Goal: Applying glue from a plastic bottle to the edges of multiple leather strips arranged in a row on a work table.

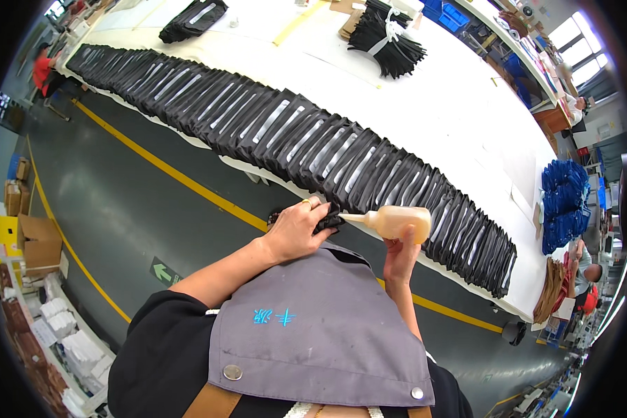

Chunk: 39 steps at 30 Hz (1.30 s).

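Note:
My left hand (298, 226) is closed round a small bunch of black material (329, 219) in front of my apron. In my right hand (402, 256) is a translucent squeeze bottle (404, 223) of pale yellowish liquid, tipped on its side. Its thin nozzle points left and reaches the black material; whether the tip touches it I cannot tell. Just beyond both hands runs a long row of black folded pieces (306, 150), packed side by side along the table's near edge. Many of them show a pale strip.
The white table (460, 125) carries a tied black bundle (386, 38), another black stack (193, 19) and blue bundled pieces (564, 202) at right. Cardboard boxes (40, 244) and a loaded shelf (56, 334) stand at left. Other people sit around the edges, one in red (42, 70).

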### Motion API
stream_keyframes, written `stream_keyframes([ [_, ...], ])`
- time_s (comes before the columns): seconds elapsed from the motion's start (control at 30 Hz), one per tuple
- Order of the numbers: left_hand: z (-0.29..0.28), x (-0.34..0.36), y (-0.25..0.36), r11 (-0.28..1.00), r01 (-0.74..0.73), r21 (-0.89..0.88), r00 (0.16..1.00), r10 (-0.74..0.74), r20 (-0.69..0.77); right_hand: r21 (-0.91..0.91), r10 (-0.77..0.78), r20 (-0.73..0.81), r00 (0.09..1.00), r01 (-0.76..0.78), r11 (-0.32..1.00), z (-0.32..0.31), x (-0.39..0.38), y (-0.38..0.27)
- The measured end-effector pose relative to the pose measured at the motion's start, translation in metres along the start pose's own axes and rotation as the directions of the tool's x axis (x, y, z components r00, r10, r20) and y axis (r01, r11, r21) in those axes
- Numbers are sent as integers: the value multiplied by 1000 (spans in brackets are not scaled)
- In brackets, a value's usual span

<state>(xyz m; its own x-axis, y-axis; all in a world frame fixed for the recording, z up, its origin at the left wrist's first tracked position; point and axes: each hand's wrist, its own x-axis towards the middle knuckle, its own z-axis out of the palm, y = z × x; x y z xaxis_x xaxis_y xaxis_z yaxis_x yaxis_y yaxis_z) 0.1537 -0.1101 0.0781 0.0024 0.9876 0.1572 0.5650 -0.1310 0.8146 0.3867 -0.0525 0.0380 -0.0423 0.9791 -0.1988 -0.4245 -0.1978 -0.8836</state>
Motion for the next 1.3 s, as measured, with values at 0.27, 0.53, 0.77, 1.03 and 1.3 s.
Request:
stream_keyframes([
  [0.27, 9, 6, 10, 996, -86, -16, 967, 88, 238, 82, 253, -84, 964, -246, 966, -14, 4, 8],
  [0.53, 28, 23, 18, 693, 312, -650, 882, 42, 469, 799, 485, 50, 873, -326, 505, -71, 3, 23],
  [0.77, 26, 12, -56, 727, 650, -222, 746, -557, 365, 741, 515, -132, 847, -261, 619, -98, -21, 15],
  [1.03, -70, 127, -125, 634, 535, -559, 820, -549, 161, 763, 562, -16, 827, -353, 542, -83, -15, 40],
  [1.3, -105, 224, -175, 884, 199, -422, 808, -392, -440, 781, 531, -100, 841, -265, 566, -42, 4, 30],
])
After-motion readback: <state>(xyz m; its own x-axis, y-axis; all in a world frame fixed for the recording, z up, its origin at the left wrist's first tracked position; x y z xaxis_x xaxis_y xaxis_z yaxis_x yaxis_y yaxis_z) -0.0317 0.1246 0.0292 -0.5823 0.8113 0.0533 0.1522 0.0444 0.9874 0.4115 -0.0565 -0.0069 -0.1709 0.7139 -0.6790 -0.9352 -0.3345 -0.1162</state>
